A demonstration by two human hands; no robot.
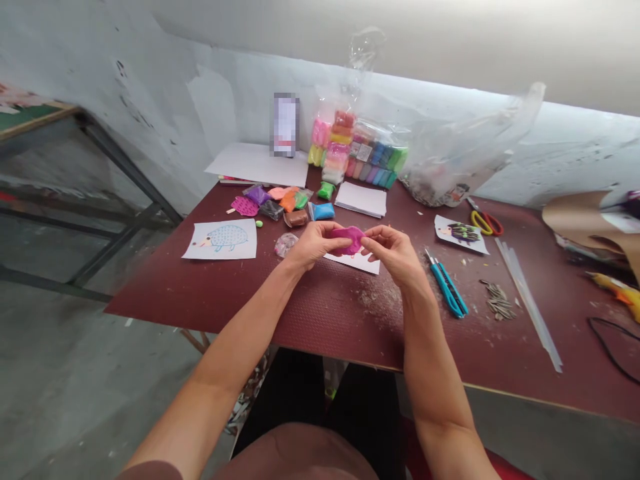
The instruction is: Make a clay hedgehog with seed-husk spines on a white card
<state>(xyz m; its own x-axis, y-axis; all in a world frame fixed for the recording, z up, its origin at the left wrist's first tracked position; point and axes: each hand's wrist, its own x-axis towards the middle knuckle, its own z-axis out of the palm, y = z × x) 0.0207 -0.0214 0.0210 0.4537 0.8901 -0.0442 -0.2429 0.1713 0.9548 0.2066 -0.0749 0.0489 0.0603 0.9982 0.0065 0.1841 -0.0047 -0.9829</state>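
Pinching magenta modeling clay between fingers of the left hand and right hand.

My left hand and right hand are pinching a lump of pink clay just above a paper sheet on the counter. From my hands, a hedgehog drawing lies at 9 o'clock and clay packs sit at 12 o'clock. Scissors are at 2 o'clock, with a blue knife and seeds at 4 o'clock.
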